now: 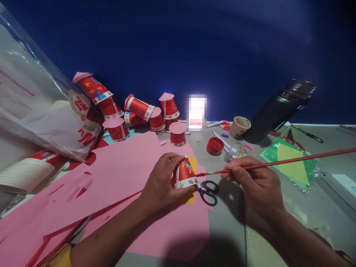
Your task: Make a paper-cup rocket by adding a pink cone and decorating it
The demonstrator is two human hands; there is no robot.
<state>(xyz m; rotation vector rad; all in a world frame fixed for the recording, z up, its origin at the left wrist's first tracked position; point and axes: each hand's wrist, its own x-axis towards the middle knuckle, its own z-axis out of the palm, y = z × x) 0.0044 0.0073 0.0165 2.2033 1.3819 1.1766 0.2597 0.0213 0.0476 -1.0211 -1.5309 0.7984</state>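
Observation:
In my left hand is a red printed paper cup, turned upside down, with fingers and thumb wrapped around it. My right hand pinches a long red paintbrush. Its tip meets the right side of the cup, close to the white rim at the bottom. Below the cup lie black-handled scissors, and a piece of yellow paper shows behind and under it. Beyond my hands stands an open pot of red paint.
Pink paper sheets cover the left. Behind them are red cups with pink paper tops, some stacked or leaning. A plastic bag stands left. Markers, a patterned paper cup, a black thermos and green packet are right.

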